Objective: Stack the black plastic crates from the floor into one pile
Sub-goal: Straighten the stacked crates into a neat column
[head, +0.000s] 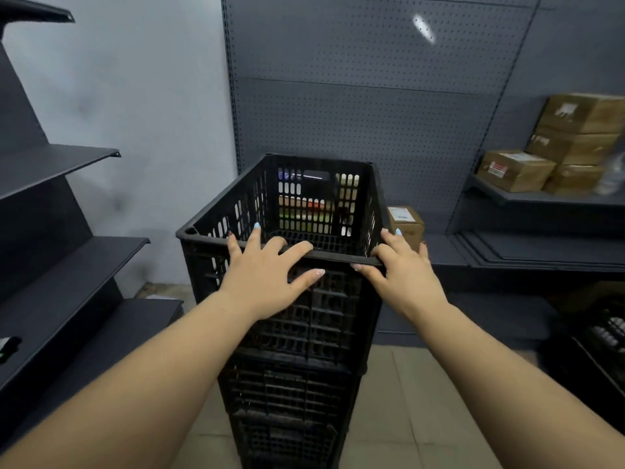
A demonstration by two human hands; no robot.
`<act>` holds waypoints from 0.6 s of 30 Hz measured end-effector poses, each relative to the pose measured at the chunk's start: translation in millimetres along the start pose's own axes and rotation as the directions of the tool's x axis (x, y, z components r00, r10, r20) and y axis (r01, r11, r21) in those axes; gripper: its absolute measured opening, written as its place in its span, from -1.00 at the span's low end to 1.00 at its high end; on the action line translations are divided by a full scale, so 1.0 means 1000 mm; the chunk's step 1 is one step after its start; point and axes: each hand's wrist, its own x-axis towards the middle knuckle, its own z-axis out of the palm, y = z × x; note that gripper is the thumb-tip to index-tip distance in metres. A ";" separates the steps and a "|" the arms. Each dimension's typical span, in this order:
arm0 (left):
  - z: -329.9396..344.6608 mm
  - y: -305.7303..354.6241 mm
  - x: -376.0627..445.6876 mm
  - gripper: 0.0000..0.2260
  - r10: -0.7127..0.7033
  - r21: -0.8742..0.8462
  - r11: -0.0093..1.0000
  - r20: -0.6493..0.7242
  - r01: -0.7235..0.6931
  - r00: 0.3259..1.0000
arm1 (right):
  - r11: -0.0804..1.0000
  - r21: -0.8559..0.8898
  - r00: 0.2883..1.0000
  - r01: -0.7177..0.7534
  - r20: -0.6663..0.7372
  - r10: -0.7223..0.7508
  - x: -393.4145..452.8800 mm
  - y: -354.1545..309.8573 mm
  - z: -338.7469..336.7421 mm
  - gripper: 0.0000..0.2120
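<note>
Both forearms forward, left hand (262, 279) spread wide and flat over near rim of top black crate (304, 211), right hand (402, 270) splayed at near right corner, likely steadying it square on crate pile (291, 394) on tiled floor (409, 424).

The top crate (297, 211) is black, its walls patterned with rows of oval slots and its floor a fine grid, and the crates under it (291, 394) are the same black with a ribbed lattice. The pegboard panel (372, 96) behind is dark grey, dotted with regular small holes, beside a plain pale grey wall (152, 96) and dark grey shelves (61, 164). The cardboard boxes (575, 130) are brown with white labels, the floor tiles (406, 401) beige, and both hands' fingernails (257, 226) are painted light blue and pale pink
</note>
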 end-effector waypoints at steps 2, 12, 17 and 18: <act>-0.003 -0.026 -0.009 -0.39 0.061 -0.032 0.998 0.021 -0.060 0.998 | 0.998 -0.034 0.998 -0.047 -0.035 0.046 -0.019 -0.029 0.003 -0.52; -0.010 -0.160 -0.026 -0.38 0.300 -0.226 0.934 0.078 -0.276 0.951 | 0.941 -0.159 0.931 -0.300 -0.263 0.253 -0.089 -0.207 0.042 -0.51; -0.014 -0.204 -0.023 -0.24 0.297 -0.248 0.937 0.190 -0.247 0.936 | 0.958 -0.181 0.964 -0.225 -0.182 0.192 -0.103 -0.247 0.044 -0.33; -0.020 -0.203 -0.025 -0.22 0.266 -0.232 0.949 0.224 -0.214 0.937 | 0.968 -0.186 0.974 -0.170 -0.179 0.136 -0.107 -0.245 0.040 -0.32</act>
